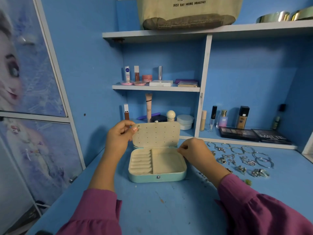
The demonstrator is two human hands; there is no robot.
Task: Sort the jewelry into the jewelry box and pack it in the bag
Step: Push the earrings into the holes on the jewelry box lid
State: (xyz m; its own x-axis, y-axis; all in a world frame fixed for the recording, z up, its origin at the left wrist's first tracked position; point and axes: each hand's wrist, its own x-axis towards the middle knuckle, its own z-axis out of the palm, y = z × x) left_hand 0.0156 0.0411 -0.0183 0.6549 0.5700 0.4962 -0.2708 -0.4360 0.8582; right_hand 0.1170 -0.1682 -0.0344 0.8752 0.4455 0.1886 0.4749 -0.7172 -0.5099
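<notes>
Fingers point(133, 128) of left hand point(118, 138) pinch one earring point(138, 128) at one open jewelry box point(157, 177).

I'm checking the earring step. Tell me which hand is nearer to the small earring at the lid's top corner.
Left. The left hand pinches the earring at the lid's upper left corner. The right hand is apart from it, at the box's right edge.

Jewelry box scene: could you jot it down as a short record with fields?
jewelry box: open on the blue desk, compartments look empty
left hand: pinches a small earring at the lid's top-left corner
right hand: curled by the box's right rim; contents unclear
loose jewelry: right of box
bag: top shelf
</notes>
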